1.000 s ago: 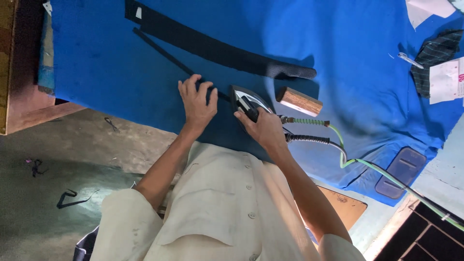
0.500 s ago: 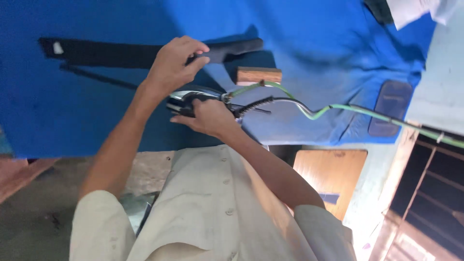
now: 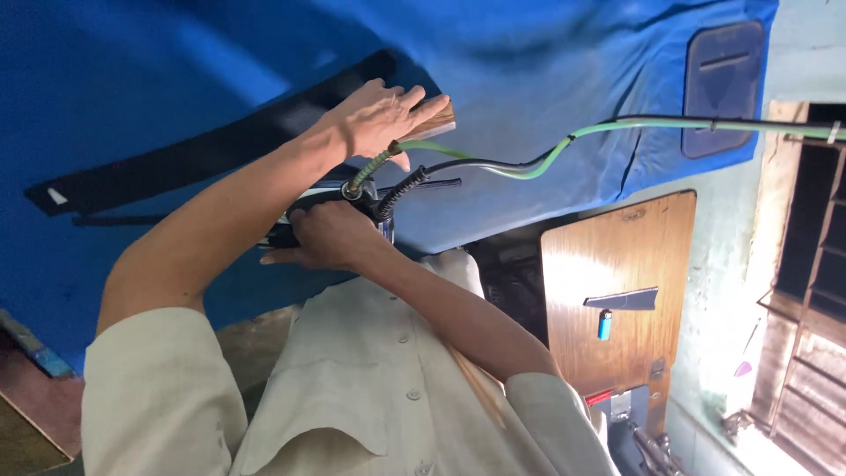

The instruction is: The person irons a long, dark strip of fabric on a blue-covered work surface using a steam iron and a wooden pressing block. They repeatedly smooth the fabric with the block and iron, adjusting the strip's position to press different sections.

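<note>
Your right hand (image 3: 330, 236) is wrapped tight around the handle of the iron (image 3: 352, 211), which sits on the blue cloth (image 3: 546, 62) near the worktop's front edge, just ahead of your shirt (image 3: 370, 397). Your left hand (image 3: 374, 115) lies beyond it with fingers (image 3: 401, 95) stretched nearly flat, resting on the small wooden block (image 3: 436, 119) and pressing the long black fabric strip (image 3: 203, 159); it grips nothing that you can see. A green hose (image 3: 564, 141) and a black coiled cord (image 3: 405, 185) run from the iron's back off to the right, crossing under your left hand. The cloth is soft and slightly rumpled, the strip a dark, narrow band lying slantwise towards the left edge. A dark rectangular pad (image 3: 724, 88) lies at the far right corner. Beside the worktop stands a brown wooden panel (image 3: 617, 291). Half a second ago your left hand was pinching the strip's end; now it has flattened onto the block, which sat apart then.
</note>
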